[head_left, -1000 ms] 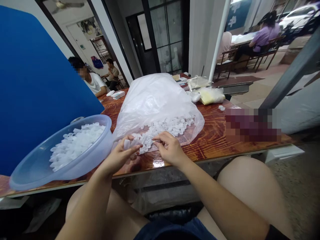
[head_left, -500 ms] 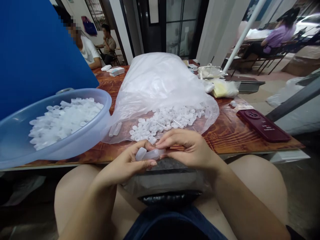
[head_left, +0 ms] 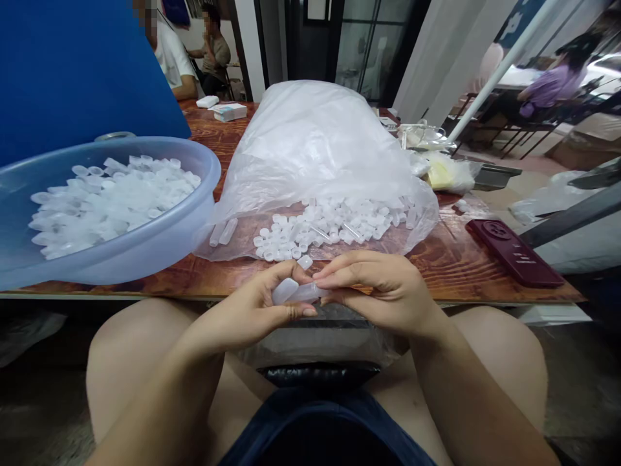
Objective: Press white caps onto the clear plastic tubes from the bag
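My left hand [head_left: 252, 310] and my right hand [head_left: 383, 288] meet at the near table edge, both closed on a small translucent plastic tube [head_left: 295, 292] held between their fingertips. A loose white cap [head_left: 305, 261] lies just beyond them. Behind it a big clear plastic bag [head_left: 315, 149] lies on the wooden table [head_left: 451, 259], with many small white caps [head_left: 330, 226] spilling out at its open mouth. At the left stands a pale blue plastic basin [head_left: 121, 246] heaped with white plastic pieces.
A dark red phone [head_left: 514, 252] lies on the table at the right. Small plastic bags [head_left: 446, 171] sit at the far right end. A blue panel [head_left: 72, 71] rises behind the basin. People sit at the far end and at another table. A bag hangs under the table edge.
Both hands have drawn back from the caps at the bag's mouth to the table edge, now holding a tube together. The camera has tipped downward.
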### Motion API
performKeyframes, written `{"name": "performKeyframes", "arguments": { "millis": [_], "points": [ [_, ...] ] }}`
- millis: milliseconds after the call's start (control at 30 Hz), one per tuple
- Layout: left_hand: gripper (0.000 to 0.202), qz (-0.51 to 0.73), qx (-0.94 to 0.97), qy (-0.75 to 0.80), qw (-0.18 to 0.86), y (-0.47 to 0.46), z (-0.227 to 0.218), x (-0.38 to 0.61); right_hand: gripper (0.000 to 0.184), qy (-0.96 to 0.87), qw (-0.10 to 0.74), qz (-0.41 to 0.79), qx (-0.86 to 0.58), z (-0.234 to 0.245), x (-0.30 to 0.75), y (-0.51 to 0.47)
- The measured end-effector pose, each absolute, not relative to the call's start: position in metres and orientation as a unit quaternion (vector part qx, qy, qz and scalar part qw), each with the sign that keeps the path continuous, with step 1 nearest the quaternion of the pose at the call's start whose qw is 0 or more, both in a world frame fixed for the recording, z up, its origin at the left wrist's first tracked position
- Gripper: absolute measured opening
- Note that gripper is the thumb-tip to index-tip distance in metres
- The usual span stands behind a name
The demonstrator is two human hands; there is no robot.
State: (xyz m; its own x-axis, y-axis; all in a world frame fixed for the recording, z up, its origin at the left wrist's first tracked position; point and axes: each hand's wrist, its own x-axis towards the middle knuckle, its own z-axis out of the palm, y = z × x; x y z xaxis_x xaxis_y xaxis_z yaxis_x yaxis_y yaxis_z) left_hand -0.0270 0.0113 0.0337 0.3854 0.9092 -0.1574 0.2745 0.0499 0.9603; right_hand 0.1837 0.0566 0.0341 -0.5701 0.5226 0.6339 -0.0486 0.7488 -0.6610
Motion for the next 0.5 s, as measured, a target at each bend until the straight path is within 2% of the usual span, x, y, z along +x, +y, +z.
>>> {"name": "performKeyframes", "arguments": {
  "millis": [167,267,367,433,500],
  "points": [
    [0.022,0.295,0.642,0.477,0.523,0.009,0.031,-0.026,0.021,-0.832,0.405,0.317,-0.206,0.032,0.181,0.051],
    [0.020,0.293,0.642,0.484,0.518,0.008,0.031,-0.026,0.043,-0.800,0.342,0.379,-0.315,0.031,0.182,0.047],
    [0.020,0.296,0.633,0.486,0.524,0.008,0.031,-0.026,0.065,-0.791,0.333,0.402,-0.319,0.031,0.183,0.043],
    [0.021,0.302,0.623,0.488,0.532,0.009,0.031,-0.026,0.062,-0.804,0.352,0.396,-0.270,0.031,0.183,0.042],
    [0.022,0.309,0.617,0.490,0.533,0.009,0.031,-0.025,0.050,-0.803,0.357,0.399,-0.261,0.030,0.182,0.042]
  ]
}}
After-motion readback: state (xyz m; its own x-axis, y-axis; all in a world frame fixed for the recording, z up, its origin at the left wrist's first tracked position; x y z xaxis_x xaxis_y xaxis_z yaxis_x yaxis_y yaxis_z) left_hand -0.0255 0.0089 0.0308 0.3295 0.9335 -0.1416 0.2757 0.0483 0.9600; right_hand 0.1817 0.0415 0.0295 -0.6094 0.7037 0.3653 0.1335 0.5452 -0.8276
